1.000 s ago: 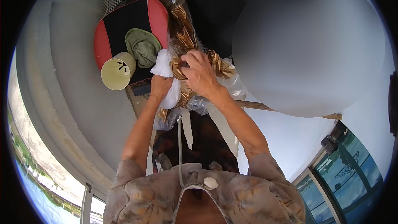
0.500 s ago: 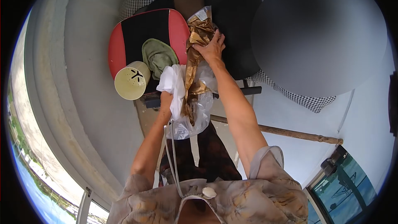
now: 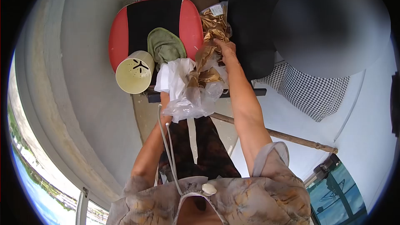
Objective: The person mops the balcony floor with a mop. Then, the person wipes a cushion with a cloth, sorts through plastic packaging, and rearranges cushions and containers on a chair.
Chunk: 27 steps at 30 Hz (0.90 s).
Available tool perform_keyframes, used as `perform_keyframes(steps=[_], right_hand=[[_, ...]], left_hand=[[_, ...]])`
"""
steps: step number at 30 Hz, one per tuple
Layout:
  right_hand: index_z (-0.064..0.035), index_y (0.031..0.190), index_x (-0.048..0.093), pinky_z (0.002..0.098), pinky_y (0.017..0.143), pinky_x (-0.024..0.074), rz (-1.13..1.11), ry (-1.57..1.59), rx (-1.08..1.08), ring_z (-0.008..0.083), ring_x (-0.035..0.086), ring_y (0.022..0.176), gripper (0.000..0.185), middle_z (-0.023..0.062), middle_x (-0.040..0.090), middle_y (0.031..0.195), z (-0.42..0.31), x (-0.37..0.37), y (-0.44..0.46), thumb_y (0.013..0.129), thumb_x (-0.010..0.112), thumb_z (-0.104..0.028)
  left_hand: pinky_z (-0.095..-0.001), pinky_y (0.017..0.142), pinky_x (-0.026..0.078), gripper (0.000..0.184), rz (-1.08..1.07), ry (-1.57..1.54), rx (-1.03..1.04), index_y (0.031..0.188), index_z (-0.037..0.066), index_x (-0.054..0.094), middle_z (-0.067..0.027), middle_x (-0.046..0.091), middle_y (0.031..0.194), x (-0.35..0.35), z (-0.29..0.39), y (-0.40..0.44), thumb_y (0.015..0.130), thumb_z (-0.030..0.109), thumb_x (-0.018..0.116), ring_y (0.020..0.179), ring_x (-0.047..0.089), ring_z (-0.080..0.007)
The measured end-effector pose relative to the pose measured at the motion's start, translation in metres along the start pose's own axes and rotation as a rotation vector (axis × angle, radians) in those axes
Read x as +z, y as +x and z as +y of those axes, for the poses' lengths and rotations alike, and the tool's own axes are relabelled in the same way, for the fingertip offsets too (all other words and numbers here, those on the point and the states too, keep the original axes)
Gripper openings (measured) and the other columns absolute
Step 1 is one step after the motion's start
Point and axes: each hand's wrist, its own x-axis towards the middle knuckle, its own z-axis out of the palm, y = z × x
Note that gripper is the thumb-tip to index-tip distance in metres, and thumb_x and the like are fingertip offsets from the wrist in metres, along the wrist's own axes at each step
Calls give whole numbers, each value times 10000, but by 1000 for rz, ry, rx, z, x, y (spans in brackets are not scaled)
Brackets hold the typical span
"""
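Observation:
My left hand (image 3: 165,98) is at the left edge of a white and clear plastic bag (image 3: 179,79), holding it up; the white part covers most of its fingers. My right hand (image 3: 227,51) grips a crumpled gold-brown plastic packet (image 3: 214,26) from its right side, thumb across the top and the other fingers hidden. The packet has a white label at its far end. Its near end lies inside the clear bag, where gold shows through the film.
A red and black seat (image 3: 154,14) carries a green cloth (image 3: 166,46) and a cream perforated pot (image 3: 134,73) on its side. Right of it are a dark chair (image 3: 252,33), a large grey round shape (image 3: 329,29) and a houndstooth cushion (image 3: 314,91). A wooden stick (image 3: 291,137) lies below.
The gold packet's lower part has sunk deeper into the clear bag. My right hand has shifted slightly, its spread fingers now closed round the packet. The view has moved a little.

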Motion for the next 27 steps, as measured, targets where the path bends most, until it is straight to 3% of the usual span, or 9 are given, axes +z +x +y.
perform_keyframes(steps=[6,9,15,23,27], right_hand=[[12,1069,695,324,737,522,-21,224,-179,171,654,818,369,97,704,981,0,-44,-40,750,796,-145],[9,1048,706,315,740,516,54,186,-135,156,647,821,327,84,707,960,-18,-62,-63,765,782,-138],[28,1053,713,272,750,506,34,150,-273,125,638,819,275,59,714,960,-35,-105,-91,805,738,-88],[35,1047,707,249,737,500,96,142,-365,112,632,809,221,49,710,967,-53,-154,-126,843,709,-51],[43,1049,700,251,751,501,115,139,-382,127,637,832,220,68,708,980,-62,-161,-154,845,704,-38]], left_hand=[[-334,767,518,348,11,-41,27,1147,-50,640,-124,715,1014,-3,4,-3,863,146,682,866,670,-195],[-334,766,519,346,33,-84,75,1147,-49,642,-123,715,1011,-2,11,3,865,148,682,865,671,-195],[-334,762,522,342,95,-210,191,1146,-46,645,-122,717,1007,13,35,14,868,152,682,863,675,-195],[-340,723,530,362,78,-189,-146,1114,-57,667,-127,724,945,16,55,21,862,201,694,820,690,-204],[-337,740,529,411,55,-70,-168,1117,-68,660,-135,718,967,13,54,32,851,241,705,838,689,-212]])
